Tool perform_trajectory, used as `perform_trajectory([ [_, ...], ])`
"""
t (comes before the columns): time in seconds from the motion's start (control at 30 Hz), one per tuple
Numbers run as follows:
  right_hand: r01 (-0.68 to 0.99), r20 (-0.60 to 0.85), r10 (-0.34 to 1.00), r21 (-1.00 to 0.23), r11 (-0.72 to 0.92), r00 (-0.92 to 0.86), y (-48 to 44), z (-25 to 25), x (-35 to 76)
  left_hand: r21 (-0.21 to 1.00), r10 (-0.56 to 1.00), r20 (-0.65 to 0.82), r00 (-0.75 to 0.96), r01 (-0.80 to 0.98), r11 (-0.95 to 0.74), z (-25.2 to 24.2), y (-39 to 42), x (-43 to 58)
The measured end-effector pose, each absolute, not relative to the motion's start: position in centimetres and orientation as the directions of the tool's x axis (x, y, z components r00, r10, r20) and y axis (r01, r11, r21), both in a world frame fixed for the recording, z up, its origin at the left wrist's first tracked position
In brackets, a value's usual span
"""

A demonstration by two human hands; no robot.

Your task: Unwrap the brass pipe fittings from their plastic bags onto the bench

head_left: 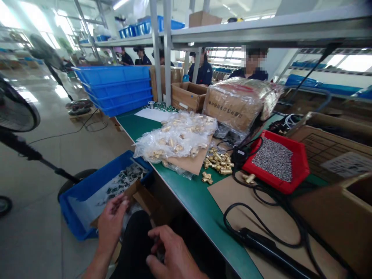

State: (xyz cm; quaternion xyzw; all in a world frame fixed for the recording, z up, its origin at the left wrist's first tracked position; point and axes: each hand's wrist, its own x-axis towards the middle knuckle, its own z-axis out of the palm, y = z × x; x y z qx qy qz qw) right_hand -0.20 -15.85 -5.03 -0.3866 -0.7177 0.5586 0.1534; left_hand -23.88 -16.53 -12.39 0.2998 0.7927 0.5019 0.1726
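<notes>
Right hand [171, 254]: low over the lap, fingers curled, touching a small part hidden under them; whether it is gripped cannot be told. Left hand [112, 221]: beside a brown carton flap [142, 199], fingertips pinched together, contents too small to make out. Blue floor bin [84, 201]: just beyond the left hand, holding small dark-and-white parts. Green bench [197, 201]: black tool and cable [261, 242] on cardboard, loose brass fittings [217, 161], red tray [293, 182] of small grey parts. Clear bags [177, 137] of brass pieces, wrapped parcel [241, 100]. Stacked blue crates [116, 89], seated workers behind the shelving.
</notes>
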Motion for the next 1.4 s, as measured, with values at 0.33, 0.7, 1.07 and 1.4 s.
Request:
perform_trajectory([
  [0.33,0.643,0.281,0.84,-0.545,0.538,-0.464,-5.3,10.1,5.6,0.445,0.715,0.699,-0.033,0.802,-0.398,2.7,0.6,-13.5],
  [0.7,0.815,0.217,0.891,-0.361,0.453,-0.399,10.9,6.0,7.8,0.803,0.451,0.545,-0.707,0.595,-0.036,1.2,3.6,-19.4],
  [1.07,0.731,0.261,0.767,-0.24,0.639,-0.586,10.5,3.4,6.2,0.904,0.576,0.344,-0.741,0.427,0.008,-1.7,7.2,-17.2],
  [1.4,0.689,0.486,0.727,-0.3,0.66,-0.485,14.8,2.9,7.8,0.901,0.37,0.4,-0.838,0.433,0.007,0.0,9.1,-12.9],
])
